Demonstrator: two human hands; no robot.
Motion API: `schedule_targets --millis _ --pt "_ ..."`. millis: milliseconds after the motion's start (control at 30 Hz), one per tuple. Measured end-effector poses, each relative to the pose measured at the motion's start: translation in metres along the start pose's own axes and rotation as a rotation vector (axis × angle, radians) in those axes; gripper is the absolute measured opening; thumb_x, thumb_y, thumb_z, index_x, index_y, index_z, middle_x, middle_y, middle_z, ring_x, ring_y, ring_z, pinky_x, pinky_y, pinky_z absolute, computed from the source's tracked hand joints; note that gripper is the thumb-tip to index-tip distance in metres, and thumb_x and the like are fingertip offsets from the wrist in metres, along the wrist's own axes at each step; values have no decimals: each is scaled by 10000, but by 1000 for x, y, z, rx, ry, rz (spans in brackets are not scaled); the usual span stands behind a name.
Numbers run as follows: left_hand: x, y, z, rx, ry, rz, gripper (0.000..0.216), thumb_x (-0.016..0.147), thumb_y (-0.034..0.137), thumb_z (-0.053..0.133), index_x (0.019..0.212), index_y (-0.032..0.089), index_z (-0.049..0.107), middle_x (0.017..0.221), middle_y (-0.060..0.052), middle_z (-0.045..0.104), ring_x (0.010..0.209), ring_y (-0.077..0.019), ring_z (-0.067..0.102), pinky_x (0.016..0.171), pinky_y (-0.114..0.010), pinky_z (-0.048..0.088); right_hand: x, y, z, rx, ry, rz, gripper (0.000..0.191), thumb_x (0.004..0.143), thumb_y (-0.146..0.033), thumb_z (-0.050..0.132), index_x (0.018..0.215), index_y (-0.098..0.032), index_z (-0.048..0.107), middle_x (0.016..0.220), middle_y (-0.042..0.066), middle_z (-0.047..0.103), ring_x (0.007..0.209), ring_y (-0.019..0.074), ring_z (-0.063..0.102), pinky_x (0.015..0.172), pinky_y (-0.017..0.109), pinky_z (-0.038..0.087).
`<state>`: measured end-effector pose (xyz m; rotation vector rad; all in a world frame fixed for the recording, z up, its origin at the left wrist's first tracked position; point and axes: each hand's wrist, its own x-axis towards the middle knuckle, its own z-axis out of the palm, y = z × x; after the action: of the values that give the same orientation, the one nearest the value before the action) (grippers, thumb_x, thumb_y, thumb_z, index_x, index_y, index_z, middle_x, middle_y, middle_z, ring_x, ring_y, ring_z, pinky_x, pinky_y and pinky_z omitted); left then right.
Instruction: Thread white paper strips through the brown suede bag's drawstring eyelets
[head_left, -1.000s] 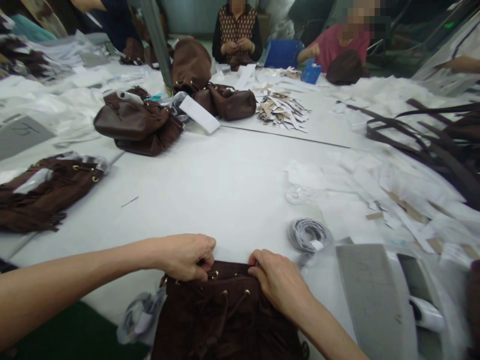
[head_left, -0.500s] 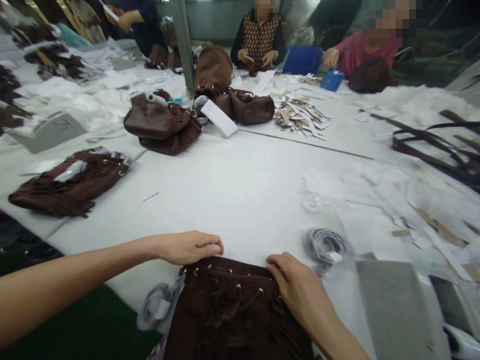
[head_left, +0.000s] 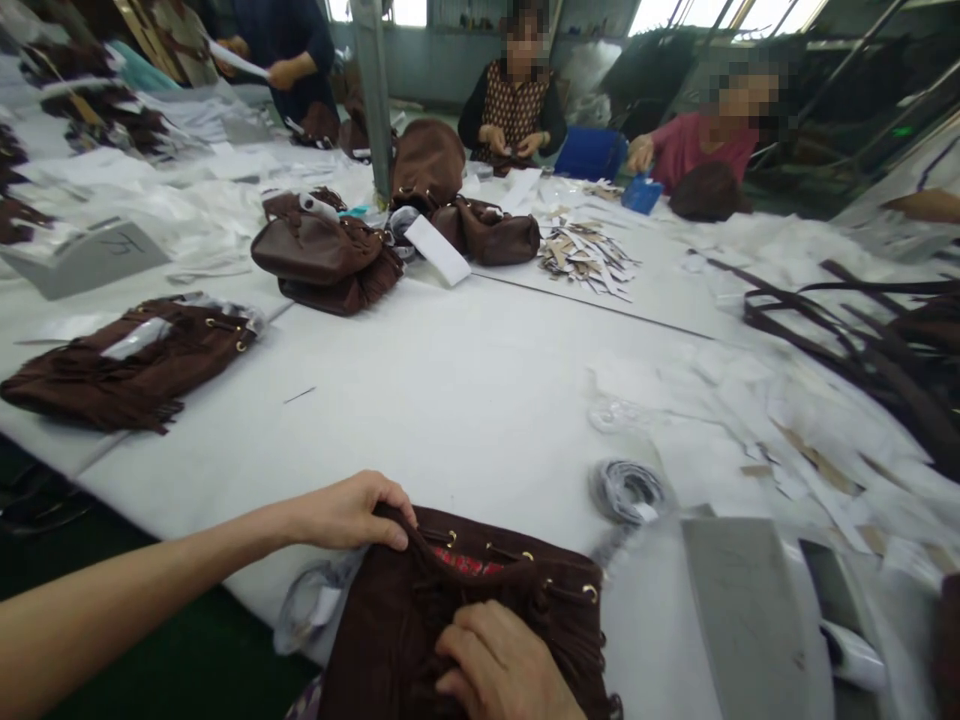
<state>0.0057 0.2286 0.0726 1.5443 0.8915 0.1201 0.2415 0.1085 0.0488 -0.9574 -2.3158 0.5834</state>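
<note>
A dark brown drawstring bag (head_left: pixel 405 620) with gold eyelets and fringe lies at the near table edge in front of me. My left hand (head_left: pixel 371 512) is closed on the left corner of its top rim, thumb in front and fingers behind. The mouth gapes a little, and a red patterned lining (head_left: pixel 469 563) shows inside. Over the bag's front, my right hand (head_left: pixel 499 660) has its fingers curled in by the gathered cords and fringe; what lies under the fingertips is hidden. A grey plastic-wrapped coil (head_left: pixel 311 605) sits beside the bag's left side.
Another fringed bag (head_left: pixel 142 360) lies at the left, and stuffed brown bags (head_left: pixel 322 245) stand further back near a metal post (head_left: pixel 371 90). To the right are a wrapped coil (head_left: pixel 630 490), a grey board (head_left: pixel 742 610), paper scraps and dark straps (head_left: pixel 832 320). Several people work across the table.
My right hand has left the rim's right corner and moved down onto the bag's front. My left hand now grips the rim's left corner. The mouth has opened slightly, showing red lining.
</note>
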Motion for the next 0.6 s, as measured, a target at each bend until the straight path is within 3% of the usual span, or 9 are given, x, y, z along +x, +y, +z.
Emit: schedule_targets --millis 100,200,367,500,600 --pt "8 -3 3 78 81 28 142 730 214 651 860 174 695 841 -5 706 823 -168 611 756 -238 456 -12 5 -6 17 45 -31 330 981 -389 267 874 -198 513 774 37 643 659 139 593 592 243 484" --pt "14 -5 7 161 140 50 144 729 194 642 862 172 692 849 -6 699 833 -167 610 762 -243 446 -20 4 -13 28 75 8 377 974 -441 235 879 -206 515 777 32 655 669 136 619 607 244 504" --pt "7 -4 16 283 250 64 167 822 251 567 948 184 652 929 -29 678 876 -183 602 804 -293 465 -44 -5 -18 9 161 172 215 948 -289 433 1120 -213 539 1062 84 668 961 178 655 798 246 560" --pt "-11 16 35 469 483 308 260 895 188 444 1109 217 588 1246 -91 545 1176 -219 462 1018 -384 354 -70 -13 -17 -101 325 428 291 913 -224 483 1198 -231 539 1065 83 674 922 209 677 794 282 587" --pt "-20 37 57 407 406 367 268 940 225 375 1106 231 585 1182 -73 586 1116 -189 506 977 -335 389 -78 -16 -13 -149 332 408 347 902 -166 478 1244 -218 507 1105 87 669 986 217 659 838 306 580"
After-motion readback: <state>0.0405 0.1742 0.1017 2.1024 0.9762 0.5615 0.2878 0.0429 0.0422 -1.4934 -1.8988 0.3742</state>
